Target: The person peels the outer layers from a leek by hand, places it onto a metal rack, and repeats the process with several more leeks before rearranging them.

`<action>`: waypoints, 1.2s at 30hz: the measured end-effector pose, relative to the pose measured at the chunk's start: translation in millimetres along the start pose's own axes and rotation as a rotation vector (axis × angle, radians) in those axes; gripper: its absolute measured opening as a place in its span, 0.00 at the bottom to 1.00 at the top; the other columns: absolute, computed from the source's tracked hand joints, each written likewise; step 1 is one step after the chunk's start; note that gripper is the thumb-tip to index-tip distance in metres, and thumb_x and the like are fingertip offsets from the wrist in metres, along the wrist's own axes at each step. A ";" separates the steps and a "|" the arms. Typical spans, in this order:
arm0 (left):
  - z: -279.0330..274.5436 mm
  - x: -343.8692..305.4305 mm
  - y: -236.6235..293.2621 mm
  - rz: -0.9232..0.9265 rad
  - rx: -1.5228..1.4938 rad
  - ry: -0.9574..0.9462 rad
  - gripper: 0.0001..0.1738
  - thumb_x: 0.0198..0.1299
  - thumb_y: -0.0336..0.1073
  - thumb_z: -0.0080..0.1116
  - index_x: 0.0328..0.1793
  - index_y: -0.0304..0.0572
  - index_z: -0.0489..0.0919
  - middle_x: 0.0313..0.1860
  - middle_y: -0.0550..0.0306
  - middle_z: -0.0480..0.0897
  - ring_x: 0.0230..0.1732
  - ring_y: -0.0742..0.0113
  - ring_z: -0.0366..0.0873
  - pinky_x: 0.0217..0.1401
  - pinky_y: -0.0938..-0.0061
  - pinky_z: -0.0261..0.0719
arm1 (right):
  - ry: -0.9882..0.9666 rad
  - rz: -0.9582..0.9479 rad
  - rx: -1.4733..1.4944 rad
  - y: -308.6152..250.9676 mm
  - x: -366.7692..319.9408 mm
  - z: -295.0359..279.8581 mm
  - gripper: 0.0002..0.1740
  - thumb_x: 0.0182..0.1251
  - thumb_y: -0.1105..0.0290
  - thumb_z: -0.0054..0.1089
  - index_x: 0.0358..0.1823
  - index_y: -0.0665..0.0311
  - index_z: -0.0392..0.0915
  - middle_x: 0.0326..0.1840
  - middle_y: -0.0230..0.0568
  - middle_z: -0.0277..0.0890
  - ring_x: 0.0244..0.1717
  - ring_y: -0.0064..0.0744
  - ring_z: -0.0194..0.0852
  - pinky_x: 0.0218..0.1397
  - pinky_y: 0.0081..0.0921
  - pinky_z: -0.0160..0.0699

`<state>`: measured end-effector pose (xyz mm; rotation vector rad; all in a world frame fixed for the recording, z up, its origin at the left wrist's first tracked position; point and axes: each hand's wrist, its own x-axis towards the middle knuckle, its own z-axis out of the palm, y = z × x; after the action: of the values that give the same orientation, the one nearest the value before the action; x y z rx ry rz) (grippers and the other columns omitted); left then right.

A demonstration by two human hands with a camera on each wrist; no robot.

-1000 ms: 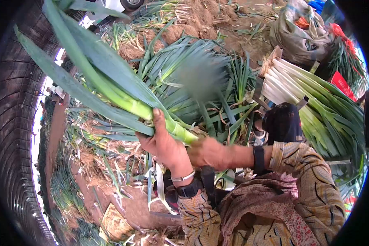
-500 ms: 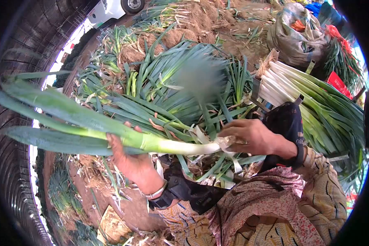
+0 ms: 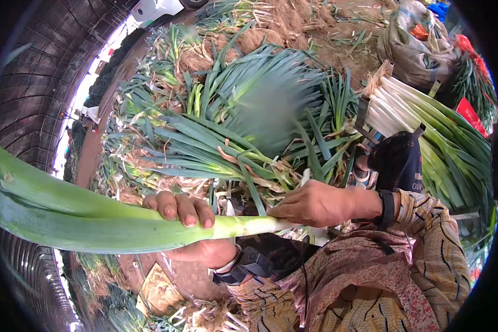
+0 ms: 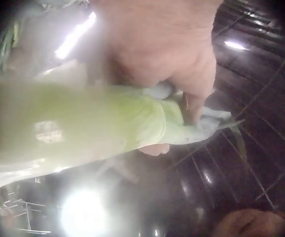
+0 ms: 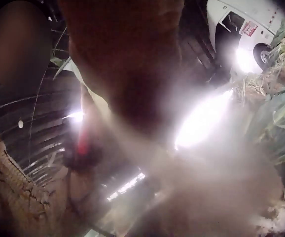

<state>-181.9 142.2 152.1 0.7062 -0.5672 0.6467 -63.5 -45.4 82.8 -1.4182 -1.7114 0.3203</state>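
A long, thick leek (image 3: 116, 226) lies almost level across the front of the head view, its broad green leaves running off to the left. My left hand (image 3: 183, 210) grips it partway along, with the fingers over the top and the palm underneath. In the left wrist view the pale green stalk (image 4: 127, 118) passes just below that hand. At the stalk's whitish right end, my right hand (image 3: 318, 203) pinches the leek, its curled fingers covering the root tip. The right wrist view is dark and hazy, hiding the fingertips there.
Loose leeks (image 3: 210, 146) are heaped on the ground ahead. A bundle of white-stalked leeks (image 3: 426, 122) rests in a metal rack at the right, near a bulging sack (image 3: 418, 47). Flat cardboard (image 3: 159, 290) lies at lower left. A white vehicle (image 5: 246, 29) stands farther off.
The leek has swung from a steep slant down to nearly level. My left hand has turned over, fingers now on top. My right hand moved right along the stalk to its root end.
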 end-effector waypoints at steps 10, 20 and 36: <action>-16.4 -3.6 -0.9 -0.085 -0.048 -0.251 0.09 0.66 0.37 0.45 0.42 0.37 0.68 0.32 0.55 0.76 0.26 0.66 0.78 0.19 0.69 0.80 | 0.113 0.469 0.054 28.5 -6.5 27.7 0.11 0.62 0.69 0.52 0.40 0.71 0.75 0.31 0.55 0.76 0.32 0.48 0.78 0.37 0.33 0.77; -0.3 -42.0 32.8 0.260 0.221 0.075 0.11 0.66 0.40 0.48 0.45 0.39 0.69 0.34 0.58 0.74 0.31 0.65 0.76 0.29 0.64 0.77 | 1.038 0.946 1.224 189.9 -134.8 -28.3 0.12 0.68 0.65 0.48 0.33 0.64 0.77 0.28 0.37 0.75 0.28 0.30 0.75 0.31 0.28 0.78; 39.6 54.2 -63.3 0.074 0.622 0.392 0.34 0.64 0.46 0.49 0.72 0.41 0.53 0.65 0.47 0.64 0.63 0.55 0.65 0.62 0.59 0.65 | 0.249 0.362 0.642 -0.2 52.7 -45.1 0.29 0.63 0.64 0.60 0.62 0.65 0.61 0.44 0.42 0.70 0.42 0.30 0.71 0.41 0.27 0.76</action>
<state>-111.3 94.4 187.4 1.1049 -0.0159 1.0195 -29.0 -12.6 133.3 -1.2046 -1.0088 0.7787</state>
